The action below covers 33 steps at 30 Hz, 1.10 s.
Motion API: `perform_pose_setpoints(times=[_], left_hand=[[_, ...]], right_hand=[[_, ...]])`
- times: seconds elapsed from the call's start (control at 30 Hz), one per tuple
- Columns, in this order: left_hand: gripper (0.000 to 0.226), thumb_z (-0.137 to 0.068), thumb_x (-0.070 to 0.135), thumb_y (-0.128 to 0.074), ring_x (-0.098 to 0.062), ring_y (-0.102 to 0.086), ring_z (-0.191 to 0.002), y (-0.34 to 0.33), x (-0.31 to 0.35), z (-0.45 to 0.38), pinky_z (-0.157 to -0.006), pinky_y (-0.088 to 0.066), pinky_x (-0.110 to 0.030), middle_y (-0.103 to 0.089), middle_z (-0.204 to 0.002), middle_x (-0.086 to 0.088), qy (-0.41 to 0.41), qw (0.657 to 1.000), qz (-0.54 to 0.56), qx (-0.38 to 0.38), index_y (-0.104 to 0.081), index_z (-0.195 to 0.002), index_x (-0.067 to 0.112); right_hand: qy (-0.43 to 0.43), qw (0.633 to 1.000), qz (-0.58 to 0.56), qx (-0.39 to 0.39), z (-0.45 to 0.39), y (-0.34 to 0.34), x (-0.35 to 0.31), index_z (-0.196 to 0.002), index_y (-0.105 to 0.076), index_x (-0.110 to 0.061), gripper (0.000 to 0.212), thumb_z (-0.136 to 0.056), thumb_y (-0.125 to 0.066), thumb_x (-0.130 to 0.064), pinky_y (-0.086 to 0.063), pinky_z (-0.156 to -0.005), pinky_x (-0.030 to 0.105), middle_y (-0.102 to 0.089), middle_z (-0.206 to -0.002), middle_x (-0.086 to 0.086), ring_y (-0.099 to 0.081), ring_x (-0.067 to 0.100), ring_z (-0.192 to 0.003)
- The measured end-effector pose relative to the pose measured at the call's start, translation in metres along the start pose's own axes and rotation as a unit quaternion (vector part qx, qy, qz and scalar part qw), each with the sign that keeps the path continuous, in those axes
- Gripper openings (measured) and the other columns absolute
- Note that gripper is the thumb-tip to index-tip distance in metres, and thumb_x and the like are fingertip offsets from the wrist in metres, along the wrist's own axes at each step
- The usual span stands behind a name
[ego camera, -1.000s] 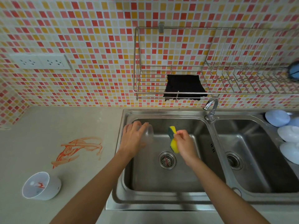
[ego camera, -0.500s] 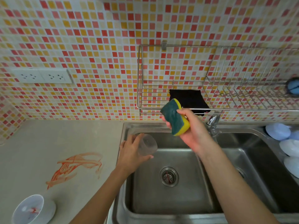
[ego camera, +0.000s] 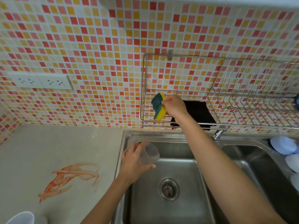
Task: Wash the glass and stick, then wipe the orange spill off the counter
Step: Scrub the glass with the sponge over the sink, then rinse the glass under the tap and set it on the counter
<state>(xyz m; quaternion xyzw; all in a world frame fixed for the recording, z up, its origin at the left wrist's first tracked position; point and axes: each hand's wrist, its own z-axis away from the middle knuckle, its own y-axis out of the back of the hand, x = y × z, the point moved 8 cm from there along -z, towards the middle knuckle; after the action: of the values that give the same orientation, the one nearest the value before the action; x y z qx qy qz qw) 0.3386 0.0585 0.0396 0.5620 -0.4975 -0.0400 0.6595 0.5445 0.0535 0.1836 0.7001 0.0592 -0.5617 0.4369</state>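
Head view. Gripped the clear glass (ego camera: 150, 153) in the left hand (ego camera: 134, 162), fingers and thumb curled round its wall, tilted on its side over the back left corner of the sink (ego camera: 178, 207). Pinched the yellow and green sponge (ego camera: 159, 109) between thumb and fingertips of the right hand (ego camera: 175, 107), up inside the wire rack (ego camera: 144, 88) on the tiled wall, just left of the black cloth (ego camera: 199, 112) draped there. Judged as the step of setting the sponge on the rack shelf, with the scrubbing of the glass seemingly over and its rinse not yet done. Called for laying the sponge flat across several shelf wires, clear of the cloth, rather than standing it on edge, lest it tip off the front rail into the basin. Needed a steady hold on the glass meanwhile, kept over the basin and away from the steel rim, as a wet wall could slip in the fingers. Would then need the freed right hand at the tap (ego camera: 218, 134) for rinsing. Could not find the stick anywhere in view; possibly in the white bowl (ego camera: 21, 218) at the bottom left edge, but not visible. Lay untouched on the counter (ego camera: 48, 143), left of the sink: the orange spill (ego camera: 71, 177), left for last.
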Motion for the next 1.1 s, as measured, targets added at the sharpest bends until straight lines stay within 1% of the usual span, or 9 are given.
perform_pose_setpoints(times=[0.17, 0.27, 0.37, 0.53, 0.7, 0.77, 0.83, 0.93, 1.1], left_hand=[[0.090, -0.063, 0.062, -0.077, -0.014, -0.042, -0.126, -0.005, -0.007, 0.000, -0.114, -0.026, -0.043, -0.043, -0.136, 0.008, 0.008, 1.000, 0.006, -0.004, -0.030, -0.138, 0.043], [0.090, -0.063, 0.061, -0.077, -0.014, -0.043, -0.127, -0.006, -0.004, 0.000, -0.114, -0.026, -0.040, -0.043, -0.137, 0.008, 0.010, 1.000, -0.002, -0.010, -0.032, -0.138, 0.042], [0.089, -0.062, 0.061, -0.078, -0.013, -0.043, -0.127, -0.011, 0.000, 0.000, -0.113, -0.029, -0.042, -0.044, -0.138, 0.010, 0.014, 1.000, -0.003, -0.009, -0.033, -0.137, 0.041], [0.087, -0.057, 0.064, -0.077, -0.008, -0.049, -0.117, -0.041, 0.013, -0.006, -0.101, -0.045, -0.037, -0.052, -0.125, 0.019, 0.009, 0.999, 0.013, -0.030, -0.037, -0.131, 0.043], [0.082, -0.063, 0.054, -0.078, -0.009, -0.043, -0.120, -0.082, 0.049, -0.009, -0.104, -0.035, -0.031, -0.049, -0.130, 0.015, -0.024, 0.996, 0.045, -0.069, -0.042, -0.134, 0.033], [0.082, -0.064, 0.048, -0.082, -0.008, -0.041, -0.119, -0.099, 0.067, -0.013, -0.103, -0.036, -0.029, -0.048, -0.130, 0.012, -0.012, 0.995, 0.045, -0.085, -0.042, -0.133, 0.031], [0.083, -0.063, 0.045, -0.084, -0.010, -0.042, -0.118, -0.116, 0.084, -0.019, -0.101, -0.036, -0.027, -0.048, -0.129, 0.010, 0.003, 0.993, 0.059, -0.099, -0.043, -0.134, 0.029], [0.084, -0.061, 0.043, -0.086, -0.012, -0.044, -0.115, -0.138, 0.105, -0.028, -0.100, -0.039, -0.029, -0.050, -0.125, 0.009, 0.019, 0.990, 0.090, -0.106, -0.045, -0.133, 0.027], [0.086, -0.056, 0.041, -0.089, -0.017, -0.050, -0.116, -0.157, 0.129, -0.050, -0.102, -0.042, -0.034, -0.055, -0.123, 0.005, 0.046, 0.989, 0.115, -0.085, -0.049, -0.131, 0.026]], right_hand=[[0.044, 0.983, 0.174, 0.040, -0.019, -0.010, 0.013, -0.084, -0.063, -0.005, 0.013, -0.092, -0.058, -0.014, -0.051, -0.059, 0.031, -0.062, -0.077, 0.005, -0.062, 0.022, -0.074], [0.084, 0.949, 0.285, 0.102, -0.010, 0.002, 0.006, -0.103, -0.068, -0.012, 0.016, -0.094, -0.057, -0.020, -0.051, -0.080, 0.039, -0.064, -0.107, 0.006, -0.057, 0.028, -0.102], [0.150, 0.946, 0.241, 0.156, 0.018, 0.024, -0.005, -0.106, -0.066, -0.016, 0.018, -0.094, -0.057, -0.025, -0.050, -0.087, 0.041, -0.063, -0.115, 0.005, -0.055, 0.026, -0.110], [0.287, 0.918, 0.045, 0.269, 0.121, 0.089, 0.027, -0.088, -0.064, -0.013, 0.011, -0.087, -0.056, -0.020, -0.045, -0.071, 0.018, -0.062, -0.083, -0.005, -0.053, 0.007, -0.078], [0.050, 0.962, 0.034, 0.267, 0.139, 0.137, 0.207, -0.088, -0.068, -0.011, 0.007, -0.088, -0.063, -0.016, -0.045, -0.060, 0.009, -0.069, -0.073, 0.005, -0.058, 0.002, -0.062], [-0.033, 0.969, 0.075, 0.233, 0.117, 0.149, 0.265, -0.099, -0.070, -0.010, 0.012, -0.089, -0.063, -0.015, -0.051, -0.068, 0.022, -0.072, -0.084, 0.011, -0.067, 0.019, -0.071], [-0.072, 0.971, 0.081, 0.211, 0.094, 0.161, 0.293, -0.114, -0.067, -0.008, 0.024, -0.092, -0.059, -0.015, -0.051, -0.078, 0.034, -0.073, -0.097, 0.015, -0.068, 0.029, -0.085], [-0.101, 0.977, 0.121, 0.143, 0.056, 0.165, 0.309, -0.133, -0.055, -0.012, 0.037, -0.098, -0.052, -0.022, -0.046, -0.083, 0.032, -0.071, -0.101, 0.016, -0.066, 0.030, -0.094], [-0.092, 0.984, 0.151, 0.029, 0.018, 0.144, 0.321, -0.130, -0.057, -0.017, 0.031, -0.102, -0.043, -0.018, -0.046, -0.092, 0.034, -0.069, -0.108, 0.017, -0.064, 0.032, -0.102]])
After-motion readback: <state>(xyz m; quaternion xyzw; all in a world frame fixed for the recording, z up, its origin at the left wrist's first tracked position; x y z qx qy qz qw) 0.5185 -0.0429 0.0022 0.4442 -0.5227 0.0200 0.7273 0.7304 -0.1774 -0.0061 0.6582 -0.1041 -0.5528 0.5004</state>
